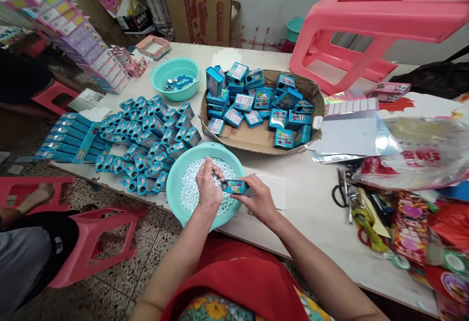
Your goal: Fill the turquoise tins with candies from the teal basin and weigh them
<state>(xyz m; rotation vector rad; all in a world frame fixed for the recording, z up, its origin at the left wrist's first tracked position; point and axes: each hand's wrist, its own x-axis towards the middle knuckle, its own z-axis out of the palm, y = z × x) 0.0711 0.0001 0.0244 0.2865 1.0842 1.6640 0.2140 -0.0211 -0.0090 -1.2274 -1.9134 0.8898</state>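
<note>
Over a turquoise basin (176,203) of small white candies (188,184), my left hand (209,181) is cupped with candies in its curled fingers, beside the open end of a small blue box (233,186). My right hand (258,196) pinches the other end of that box between thumb and fingers. Many similar blue boxes (146,140) stand packed together to the left. A cardboard tray (249,142) behind the basin holds more blue boxes. Farther back, a second turquoise basin (176,94) contains small blue and silver pieces.
A pink stool (351,23) lies on the table at the back right. Scissors (341,189), pens and plastic bags (414,150) cover the right side. Stacked cartons (88,47) rise at the back left. Another person's leg (32,257) shows beside pink stools at the left.
</note>
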